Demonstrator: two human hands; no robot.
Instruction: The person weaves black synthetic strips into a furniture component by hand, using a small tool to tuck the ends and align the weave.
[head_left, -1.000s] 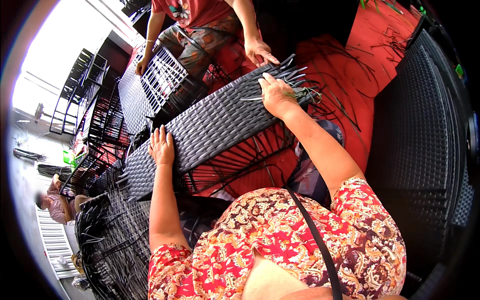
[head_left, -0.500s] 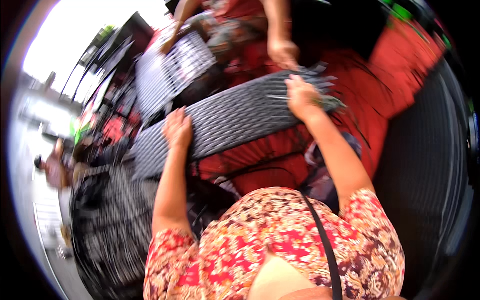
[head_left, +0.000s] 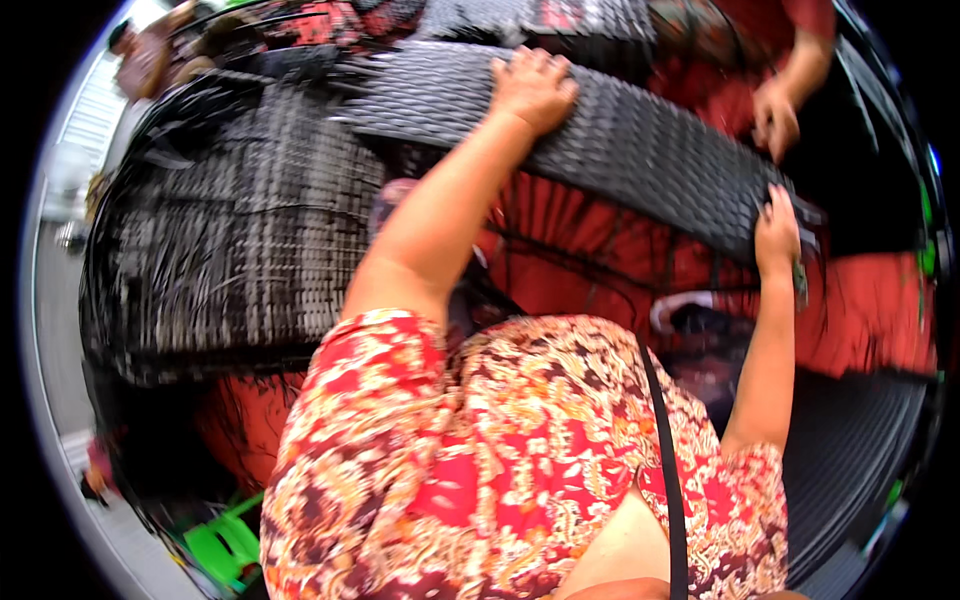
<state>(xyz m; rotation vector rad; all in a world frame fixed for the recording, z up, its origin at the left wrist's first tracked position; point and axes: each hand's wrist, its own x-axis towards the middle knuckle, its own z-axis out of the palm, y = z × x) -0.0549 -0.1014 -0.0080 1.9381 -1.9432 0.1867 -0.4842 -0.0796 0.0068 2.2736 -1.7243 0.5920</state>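
Through my head camera I see a long woven panel stretched across the upper half of the view, slanting down from upper left to the right. It is dark grey, made of flat strips laid over and under in tight rows, so the surface looks ribbed and scaly. The left end catches the light and shows pale silver; toward the right it turns nearly charcoal. Loose strip ends poke out at the left end, and a few stick out near the right end. The edges look slightly blurred.

My left hand lies palm-down on the panel toward its left end, fingers a little apart and closed on nothing. My right hand is at the panel's right end, fingers together; I can't make out whether they pinch the edge. A co-worker's hand is just beyond that end. Dark, thin rods show below the panel's near edge, over a red floor.
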